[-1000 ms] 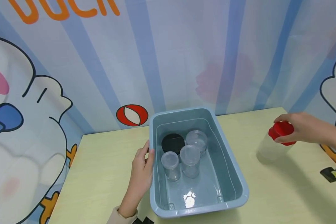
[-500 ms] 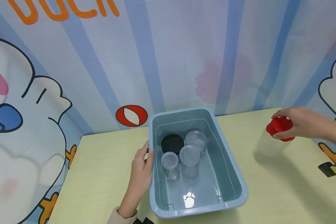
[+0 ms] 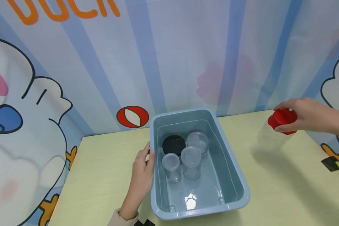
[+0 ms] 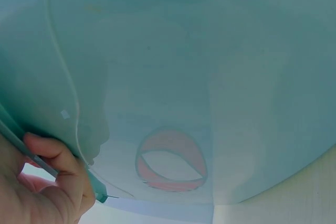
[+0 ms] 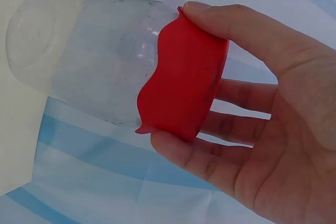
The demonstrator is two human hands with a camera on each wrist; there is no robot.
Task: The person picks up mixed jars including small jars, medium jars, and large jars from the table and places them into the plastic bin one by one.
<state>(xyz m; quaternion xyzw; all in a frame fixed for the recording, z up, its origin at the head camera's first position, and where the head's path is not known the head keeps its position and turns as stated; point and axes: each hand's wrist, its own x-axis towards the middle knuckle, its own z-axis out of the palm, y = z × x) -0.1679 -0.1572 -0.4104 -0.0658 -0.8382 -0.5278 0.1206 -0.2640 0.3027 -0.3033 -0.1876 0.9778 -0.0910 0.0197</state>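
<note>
By its red wavy-edged lid (image 5: 184,77), my right hand (image 3: 310,116) grips a clear jar (image 5: 100,56) to the right of the blue basin (image 3: 234,175). In the head view the jar hangs tilted over the table. My left hand (image 3: 142,172) holds the basin's left rim, its fingers curled over the edge in the left wrist view. Several containers stand inside the basin: a small clear jar (image 3: 173,171), a taller clear jar (image 3: 191,164), a wide low clear jar (image 3: 199,141) and one with a black lid (image 3: 174,144).
A pale yellow table (image 3: 101,175) carries the basin. Behind it hangs a blue-striped cloth (image 3: 183,62) with cartoon prints, close to the table's back edge. The printed red oval (image 3: 132,116) is part of that cloth.
My right hand has lifted the red-lidded jar slightly, toward the back of the table. The left hand, the basin and the containers in it have stayed in place.
</note>
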